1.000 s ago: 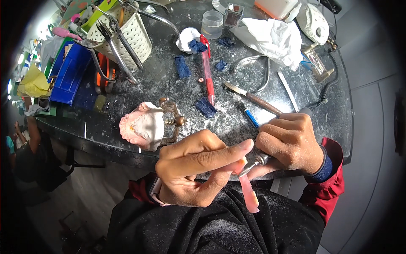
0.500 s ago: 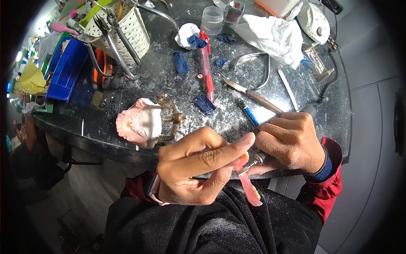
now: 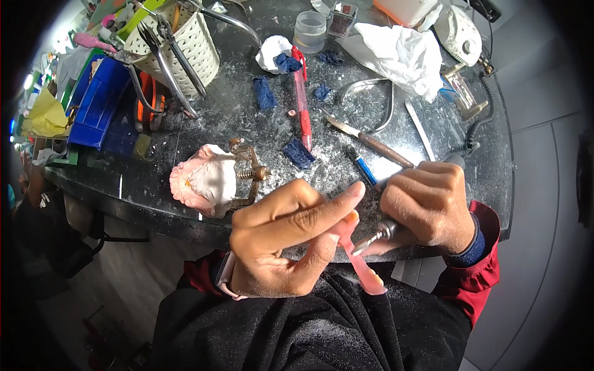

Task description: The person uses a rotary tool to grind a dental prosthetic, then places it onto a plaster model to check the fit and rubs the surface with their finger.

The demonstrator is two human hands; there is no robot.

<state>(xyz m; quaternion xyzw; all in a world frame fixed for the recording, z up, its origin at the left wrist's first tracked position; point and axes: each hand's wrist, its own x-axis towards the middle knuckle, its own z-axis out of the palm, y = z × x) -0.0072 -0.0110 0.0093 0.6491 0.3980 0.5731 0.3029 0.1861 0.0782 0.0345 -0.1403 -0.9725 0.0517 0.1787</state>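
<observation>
The left hand (image 3: 281, 244) reaches toward two o'clock, its index finger stretched out that way. Thumb and fingers pinch the upper end of a slim pink piece (image 3: 361, 269), which lies between three and four o'clock from that hand, its free end hanging toward five. The right hand (image 3: 427, 201) is curled, knuckles up, its fingers wrapped around a handpiece (image 3: 388, 228) whose metal tip (image 3: 366, 243) points to eight o'clock, at the piece's edge; whether they touch I cannot tell. A pink-and-white dental model (image 3: 207, 179) sits at ten o'clock from the left hand.
</observation>
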